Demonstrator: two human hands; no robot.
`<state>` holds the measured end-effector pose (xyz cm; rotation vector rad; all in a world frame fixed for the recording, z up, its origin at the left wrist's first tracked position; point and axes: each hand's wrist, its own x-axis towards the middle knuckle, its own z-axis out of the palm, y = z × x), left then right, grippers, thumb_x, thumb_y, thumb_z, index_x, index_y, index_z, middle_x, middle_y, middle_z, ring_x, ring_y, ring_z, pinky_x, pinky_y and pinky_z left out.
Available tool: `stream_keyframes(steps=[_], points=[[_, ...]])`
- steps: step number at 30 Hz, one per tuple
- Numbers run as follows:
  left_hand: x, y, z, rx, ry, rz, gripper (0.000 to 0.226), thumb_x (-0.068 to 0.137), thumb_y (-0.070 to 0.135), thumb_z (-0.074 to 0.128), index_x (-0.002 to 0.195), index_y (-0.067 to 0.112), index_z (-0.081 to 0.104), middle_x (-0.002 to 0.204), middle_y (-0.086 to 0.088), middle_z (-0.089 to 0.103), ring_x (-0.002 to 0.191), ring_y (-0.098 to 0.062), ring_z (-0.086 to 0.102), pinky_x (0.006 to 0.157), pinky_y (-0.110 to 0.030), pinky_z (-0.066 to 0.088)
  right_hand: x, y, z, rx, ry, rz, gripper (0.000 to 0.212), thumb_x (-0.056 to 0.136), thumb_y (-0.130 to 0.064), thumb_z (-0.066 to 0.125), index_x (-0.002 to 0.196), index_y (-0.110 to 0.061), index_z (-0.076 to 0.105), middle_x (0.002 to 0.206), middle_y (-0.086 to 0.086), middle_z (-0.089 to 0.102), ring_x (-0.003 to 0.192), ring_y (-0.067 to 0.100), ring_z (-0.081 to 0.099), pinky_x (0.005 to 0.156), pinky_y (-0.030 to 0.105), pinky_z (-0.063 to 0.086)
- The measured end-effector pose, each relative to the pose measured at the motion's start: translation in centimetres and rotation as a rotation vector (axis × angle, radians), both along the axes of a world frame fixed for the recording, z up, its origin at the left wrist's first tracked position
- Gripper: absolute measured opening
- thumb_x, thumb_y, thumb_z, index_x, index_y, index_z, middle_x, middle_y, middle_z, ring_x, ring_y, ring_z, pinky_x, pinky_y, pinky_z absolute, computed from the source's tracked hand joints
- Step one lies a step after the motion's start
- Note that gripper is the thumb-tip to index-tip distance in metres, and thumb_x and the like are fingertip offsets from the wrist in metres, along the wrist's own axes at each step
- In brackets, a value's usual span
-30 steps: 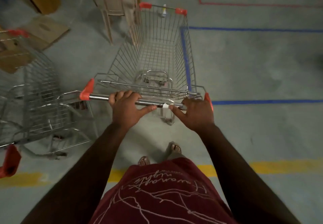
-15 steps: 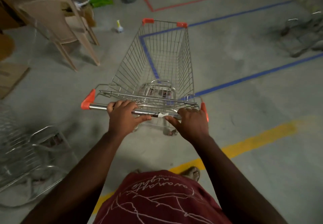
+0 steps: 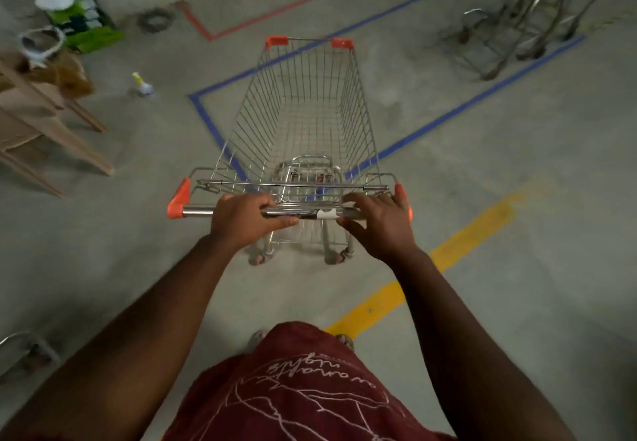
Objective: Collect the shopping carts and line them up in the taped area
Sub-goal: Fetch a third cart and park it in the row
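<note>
Both hands, left [image 3: 246, 222] and right [image 3: 377, 223], wrapped round the cart [image 3: 303, 123] handle, steer it into the blue tape [image 3: 448, 118] box; next, square it up beside the parked carts [image 3: 524, 16].

Taped concrete floor [image 3: 517, 172] under cart [image 3: 303, 123]

cart [image 3: 303, 123] now squarely facing blue tape [image 3: 448, 120]
</note>
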<state>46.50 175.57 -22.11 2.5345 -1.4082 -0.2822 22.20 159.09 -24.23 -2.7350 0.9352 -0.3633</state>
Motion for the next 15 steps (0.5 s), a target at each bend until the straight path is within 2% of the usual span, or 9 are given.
stream_keyframes(steps=[2, 4, 7, 9, 12, 15], points=[[-0.2, -3.8, 0.8, 0.140, -0.006, -0.044, 0.085, 0.058, 0.106, 0.045, 0.082, 0.026, 0.065, 0.073, 0.010, 0.065, 0.072, -0.016, 0.061, 0.075, -0.031, 0.049, -1.0, -2.1, -0.3, 0.020, -0.085, -0.010, 0.038, 0.092, -0.058, 0.058, 0.122, -0.036, 0.066, 0.113, -0.009, 0.073, 0.106, 0.028, 0.069, 0.110, 0.052, 0.031], [-0.4, -7.2, 0.6, 0.170, -0.045, -0.070, 0.090, 0.055, 0.109, 0.041, 0.077, 0.025, 0.064, 0.070, 0.009, 0.064, 0.071, -0.018, 0.062, 0.075, -0.032, 0.053, -0.8, -3.8, -0.3, 0.076, -0.109, -0.026, 0.038, 0.091, -0.054, 0.060, 0.122, -0.034, 0.067, 0.114, -0.008, 0.071, 0.106, 0.030, 0.066, 0.099, 0.046, 0.035], [-0.8, -12.1, -0.3, 0.130, -0.101, -0.098, 0.092, 0.055, 0.111, 0.037, 0.070, 0.022, 0.059, 0.061, 0.008, 0.059, 0.064, -0.020, 0.062, 0.069, -0.032, 0.053, -0.7, -7.2, -0.6, 0.090, -0.113, -0.102, 0.045, 0.088, -0.067, 0.059, 0.120, -0.037, 0.067, 0.111, -0.013, 0.070, 0.106, 0.021, 0.061, 0.098, 0.038, 0.028], [-1.1, -15.7, -0.3, 0.112, -0.130, -0.124, 0.088, 0.058, 0.109, 0.037, 0.069, 0.023, 0.056, 0.061, 0.009, 0.056, 0.063, -0.020, 0.058, 0.064, -0.031, 0.048, -0.9, -10.4, -0.5, 0.108, -0.136, -0.140, 0.046, 0.087, -0.072, 0.060, 0.117, -0.037, 0.068, 0.107, -0.017, 0.070, 0.105, 0.017, 0.060, 0.096, 0.035, 0.026], [-1.5, -21.3, -0.4, 0.080, -0.215, -0.178, 0.088, 0.062, 0.109, 0.032, 0.078, 0.028, 0.063, 0.064, 0.006, 0.057, 0.062, -0.020, 0.051, 0.061, -0.030, 0.037, -1.4, -16.0, -0.2, 0.095, -0.127, -0.164, 0.053, 0.082, -0.079, 0.062, 0.114, -0.037, 0.068, 0.105, -0.018, 0.069, 0.103, 0.012, 0.058, 0.093, 0.031, 0.026], [-1.8, -27.1, -0.5, 0.053, -0.255, -0.234, 0.090, 0.066, 0.108, 0.026, 0.085, 0.029, 0.065, 0.070, 0.004, 0.065, 0.062, -0.020, 0.052, 0.061, -0.029, 0.036, -1.7, -21.8, 0.2, 0.126, -0.126, -0.222, 0.052, 0.079, -0.077, 0.068, 0.112, -0.037, 0.070, 0.105, -0.018, 0.070, 0.104, 0.011, 0.059, 0.093, 0.032, 0.029]])
